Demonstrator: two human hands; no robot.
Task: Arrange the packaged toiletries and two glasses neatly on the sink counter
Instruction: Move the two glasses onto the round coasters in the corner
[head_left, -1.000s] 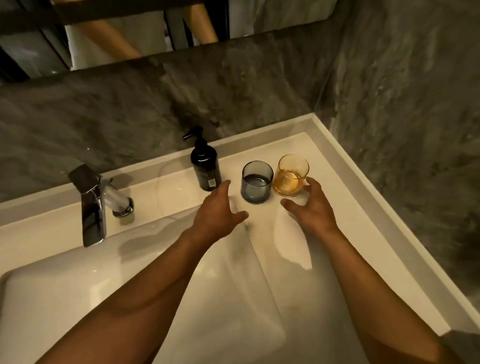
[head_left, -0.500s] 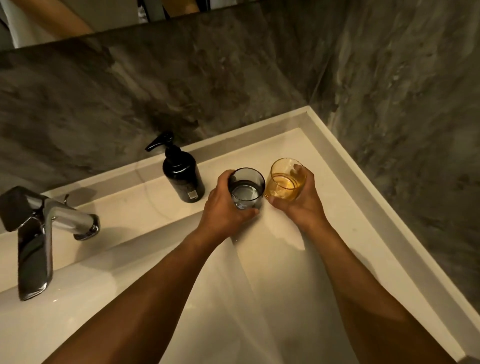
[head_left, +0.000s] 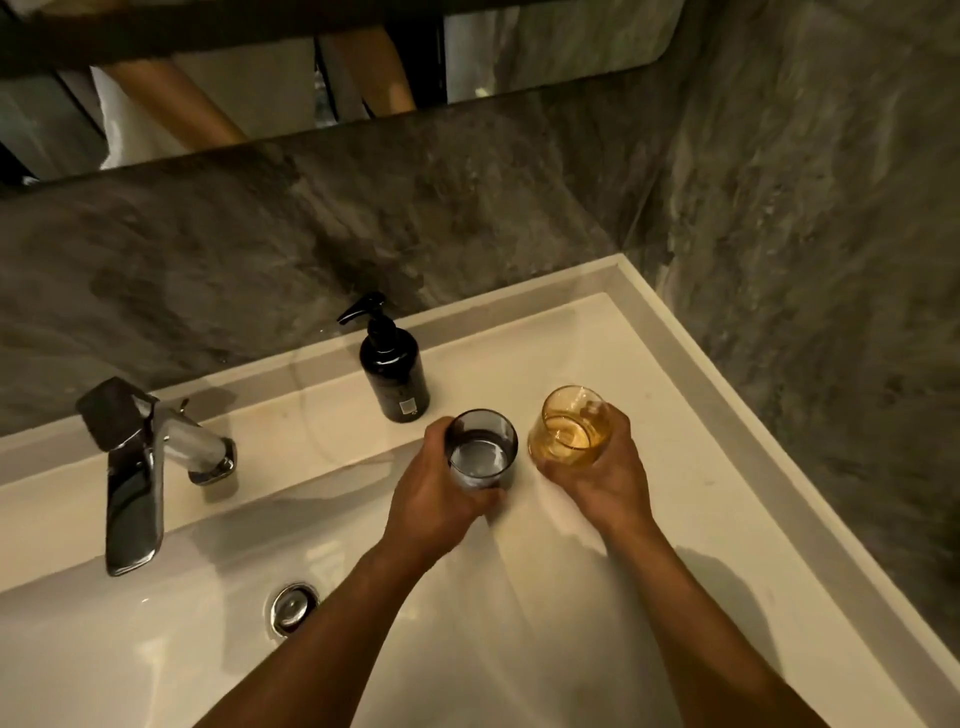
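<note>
The left hand (head_left: 434, 506) holds one gray glass (head_left: 482, 449). The right hand (head_left: 602, 470) holds one amber glass (head_left: 571, 426). Two glasses, side by side but apart, above the white desk (head_left: 597, 358). One black pump bottle (head_left: 394, 371) stands just behind; its small label is too tiny to read. Bare desk lies to the right, up to the raised edge.

A smoky grey glass (head_left: 482, 450), transparent and smooth, was seen beside an amber glass (head_left: 570, 426) at its 3 o'clock, equally clear and glossy. At 11 o'clock a dark pump bottle (head_left: 395, 371) showed a shiny finish. The faucet (head_left: 136, 462) at 9 o'clock was polished chrome metal. The sink counter (head_left: 675, 395) looked smooth, glossy white; the wall (head_left: 779, 234) was mottled grey stone.
</note>
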